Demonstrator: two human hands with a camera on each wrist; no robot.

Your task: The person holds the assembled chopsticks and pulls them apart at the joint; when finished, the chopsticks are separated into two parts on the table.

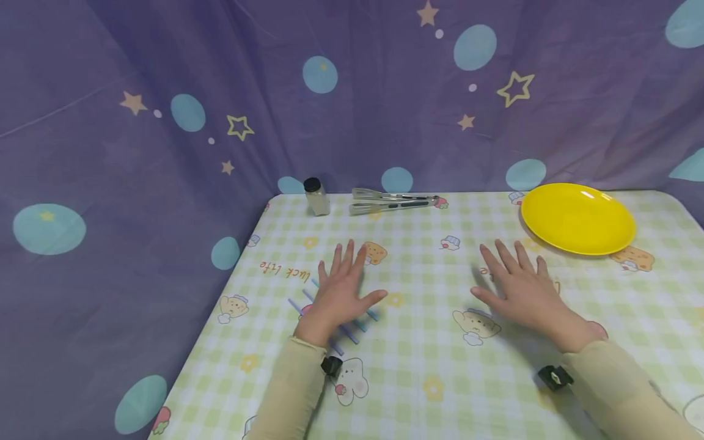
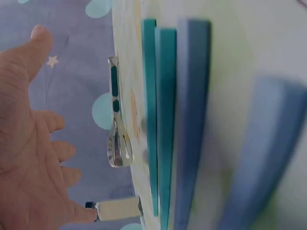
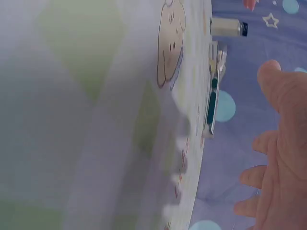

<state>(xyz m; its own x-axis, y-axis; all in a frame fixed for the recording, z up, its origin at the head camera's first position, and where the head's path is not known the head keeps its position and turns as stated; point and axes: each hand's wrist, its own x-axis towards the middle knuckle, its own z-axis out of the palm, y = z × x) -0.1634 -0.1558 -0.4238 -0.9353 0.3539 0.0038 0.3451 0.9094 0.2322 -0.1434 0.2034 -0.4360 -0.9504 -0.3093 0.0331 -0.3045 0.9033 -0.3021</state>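
Note:
My left hand (image 1: 341, 296) is spread flat, palm down, above several thin straight sticks. Two teal sticks (image 2: 165, 120) and two blue-purple sticks (image 2: 192, 115) show in the left wrist view, apart from the palm. In the head view the hand covers their middle parts. My right hand (image 1: 522, 293) hovers palm down over the checked tablecloth (image 1: 418, 342), fingers spread and holding nothing, its shadow falling on the cloth. A yellow plate (image 1: 577, 219) lies beyond it to the right.
Metal tongs (image 1: 404, 206) with dark grip inserts lie along the table's far edge. Left of them stands a small jar (image 1: 317, 200) with a black lid and pale contents. A purple patterned curtain (image 1: 374, 110) hangs behind the table and along its left side.

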